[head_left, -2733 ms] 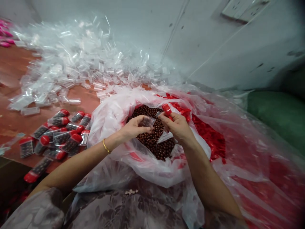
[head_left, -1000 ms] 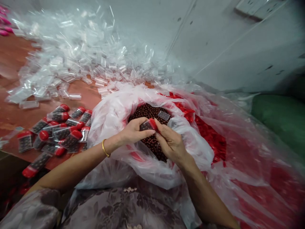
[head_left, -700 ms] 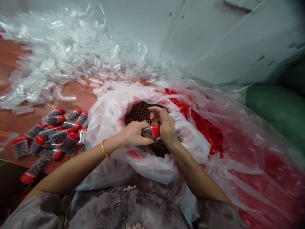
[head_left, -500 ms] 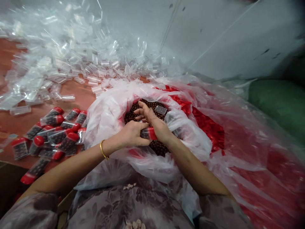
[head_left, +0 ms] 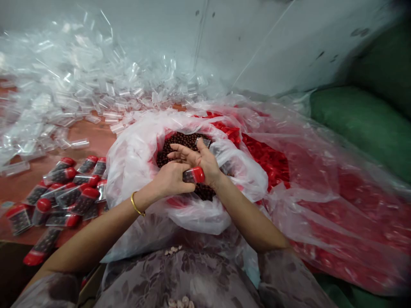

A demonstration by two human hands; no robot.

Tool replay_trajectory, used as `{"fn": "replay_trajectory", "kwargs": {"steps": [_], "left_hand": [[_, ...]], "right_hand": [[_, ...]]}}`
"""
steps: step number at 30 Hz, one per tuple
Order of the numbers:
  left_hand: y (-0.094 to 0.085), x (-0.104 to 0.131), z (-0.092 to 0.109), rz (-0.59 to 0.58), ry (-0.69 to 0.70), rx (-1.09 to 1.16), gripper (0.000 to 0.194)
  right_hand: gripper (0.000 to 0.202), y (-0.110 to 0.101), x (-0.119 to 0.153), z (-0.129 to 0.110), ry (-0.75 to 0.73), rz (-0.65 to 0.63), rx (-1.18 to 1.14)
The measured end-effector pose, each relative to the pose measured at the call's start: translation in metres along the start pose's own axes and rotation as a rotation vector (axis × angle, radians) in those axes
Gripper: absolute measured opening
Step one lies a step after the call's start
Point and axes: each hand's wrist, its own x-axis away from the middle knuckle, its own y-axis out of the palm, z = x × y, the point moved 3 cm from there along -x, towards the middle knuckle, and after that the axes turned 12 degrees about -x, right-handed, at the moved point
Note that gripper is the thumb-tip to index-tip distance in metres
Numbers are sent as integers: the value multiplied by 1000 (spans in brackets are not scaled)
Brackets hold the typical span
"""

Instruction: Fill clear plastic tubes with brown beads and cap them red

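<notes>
My left hand (head_left: 171, 179) is wrapped round a small clear container with a red cap (head_left: 198, 174), which lies on its side with dark beads inside. Just right of it, my right hand (head_left: 201, 163) has its fingers spread and its palm turned up, beside the capped end. Both hands are over a white plastic bag (head_left: 126, 158) whose open mouth shows many dark brown beads (head_left: 184, 139). A clear piece (head_left: 205, 141) rests on the beads, partly behind my right thumb.
Filled red-capped containers (head_left: 85, 201) lie piled on the reddish table (head_left: 96, 134) at left. Clear empty tubes (head_left: 41, 111) are heaped behind. At right, a clear bag (head_left: 321, 201) holds red pieces (head_left: 272, 164). A green sack (head_left: 359, 119) sits beyond, near the pale wall (head_left: 250, 38).
The view has shifted, so most things appear further left. My right hand has opened with its thumb spread away from the fingers, and more of the red cap shows. My left hand keeps its hold.
</notes>
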Motion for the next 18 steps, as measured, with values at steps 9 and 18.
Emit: {"fn": "replay_trajectory", "kwargs": {"steps": [9,18], "left_hand": [[3,1,8,-74,-55,-374,25],[6,1,8,-193,8,-483,26]], "right_hand": [[84,-11,-2,5,-175,183,141],[67,-15,-4,19,-180,238,336]]}}
